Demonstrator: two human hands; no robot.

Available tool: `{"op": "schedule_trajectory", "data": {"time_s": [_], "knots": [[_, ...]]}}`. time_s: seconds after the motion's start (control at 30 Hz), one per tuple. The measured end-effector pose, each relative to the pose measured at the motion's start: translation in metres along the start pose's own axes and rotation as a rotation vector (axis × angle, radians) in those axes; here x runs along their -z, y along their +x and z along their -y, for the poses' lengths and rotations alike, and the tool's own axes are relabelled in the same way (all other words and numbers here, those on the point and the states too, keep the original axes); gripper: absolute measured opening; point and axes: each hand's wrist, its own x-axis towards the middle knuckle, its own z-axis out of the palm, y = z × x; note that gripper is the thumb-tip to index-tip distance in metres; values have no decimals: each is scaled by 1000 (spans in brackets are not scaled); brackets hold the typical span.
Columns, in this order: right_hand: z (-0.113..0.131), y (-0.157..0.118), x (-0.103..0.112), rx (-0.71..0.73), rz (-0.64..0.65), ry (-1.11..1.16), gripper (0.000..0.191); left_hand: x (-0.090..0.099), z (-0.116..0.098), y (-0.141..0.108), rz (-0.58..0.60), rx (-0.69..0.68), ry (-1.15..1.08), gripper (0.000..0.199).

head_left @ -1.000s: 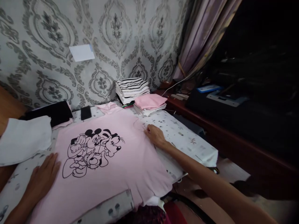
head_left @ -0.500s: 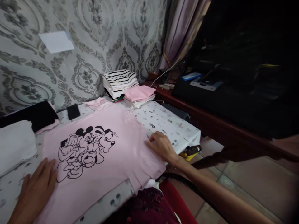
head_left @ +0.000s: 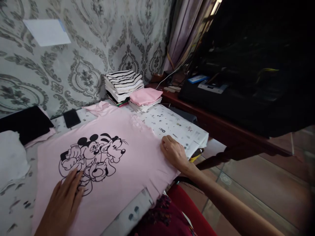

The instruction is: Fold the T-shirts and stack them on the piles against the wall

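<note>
A pink T-shirt (head_left: 140, 154) lies spread out on the patterned tablecloth, with a black line print of cartoon characters on its front. My left hand (head_left: 64, 200) rests flat on the shirt, its fingertips over the lower left part of the print. On the shirt's right side, my right hand (head_left: 174, 154) has its fingers curled closed on the fabric edge. Small wrinkles run through the cloth below that hand. One pink sleeve lies bunched toward the wall.
Folded clothes (head_left: 123, 82) are stacked at the back, with a folded pink garment (head_left: 145, 96) topping another pile. A phone (head_left: 71, 118), black cloth (head_left: 24, 126) and white cloth (head_left: 12, 157) lie at left. A dark wooden table (head_left: 221, 132) stands at right.
My left hand has moved right, from beside the print onto it. My right hand's fingers have curled in closer on the shirt's edge. The view has shifted slightly.
</note>
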Motion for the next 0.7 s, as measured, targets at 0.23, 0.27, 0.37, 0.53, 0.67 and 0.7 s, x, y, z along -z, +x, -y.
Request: {"op": "schedule_trajectory", "data": {"time_s": [0.23,0.27,0.37,0.53,0.67,0.7], "knots": [[29,26,-22,487,164,139,42,-11,7,-5,-56,-126,3,59],[23,29,-25,447,167,118,45,-9,5,-4,-56,-101,-4,59],[-9,33,-27,209,125,18,50,1,-5,3,-33,-7,-33,61],[-40,-4,-11,16,11,44,44,13,-13,10,1,82,-76,61],[-26,-63,-6,-87,-98,85,37,14,-15,9,33,109,-85,61],[-22,-76,-6,-116,-132,81,36,15,-16,8,37,113,-84,62]]}}
